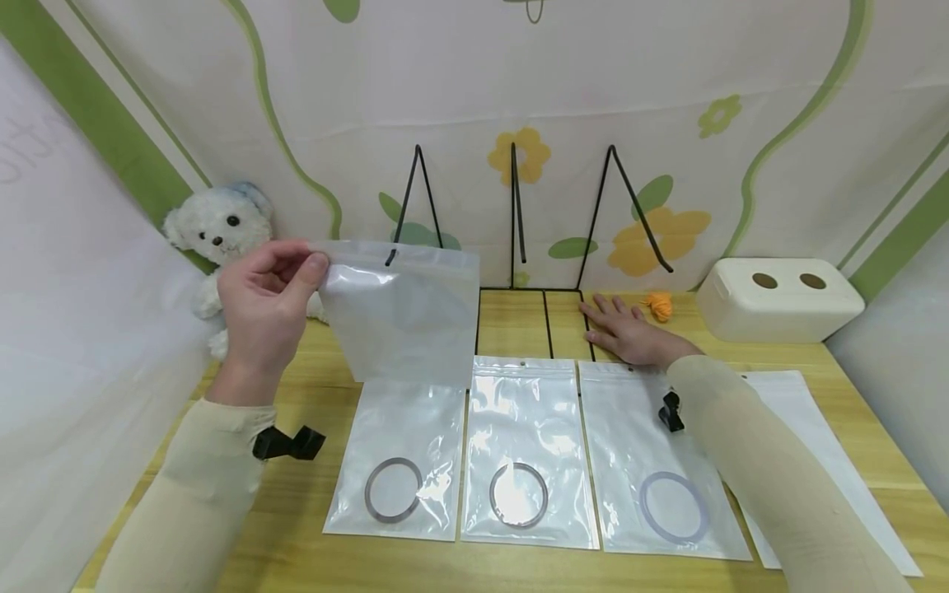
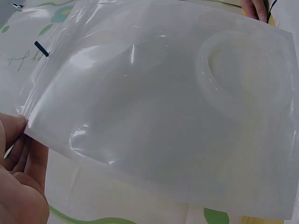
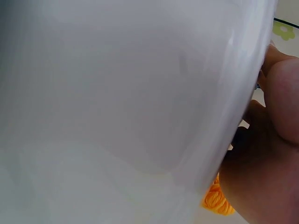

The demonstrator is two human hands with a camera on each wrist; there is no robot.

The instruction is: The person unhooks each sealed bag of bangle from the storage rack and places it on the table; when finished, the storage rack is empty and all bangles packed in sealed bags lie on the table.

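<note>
My left hand (image 1: 263,305) pinches the top left corner of a translucent zip-top plastic bag (image 1: 415,317) between thumb and fingers. The tip of the left prong of a black wire display rack (image 1: 513,206) shows at the bag's top edge. Inside that bag a pale ring (image 2: 205,70) shows in the left wrist view. My right hand (image 1: 626,333) rests with spread fingers on the rack's base, near its right side. In the right wrist view, a bag (image 3: 117,102) covers most of the picture and hides part of that hand.
Lying in front are a left bag (image 1: 415,420), a middle bag (image 1: 526,428) and a right bag (image 1: 630,445), each with a ring. A white sheet-like item (image 1: 808,445) lies partly under my right forearm. Behind are a white teddy bear (image 1: 226,226), an orange yarn bundle (image 1: 658,306) and a white box (image 1: 778,305).
</note>
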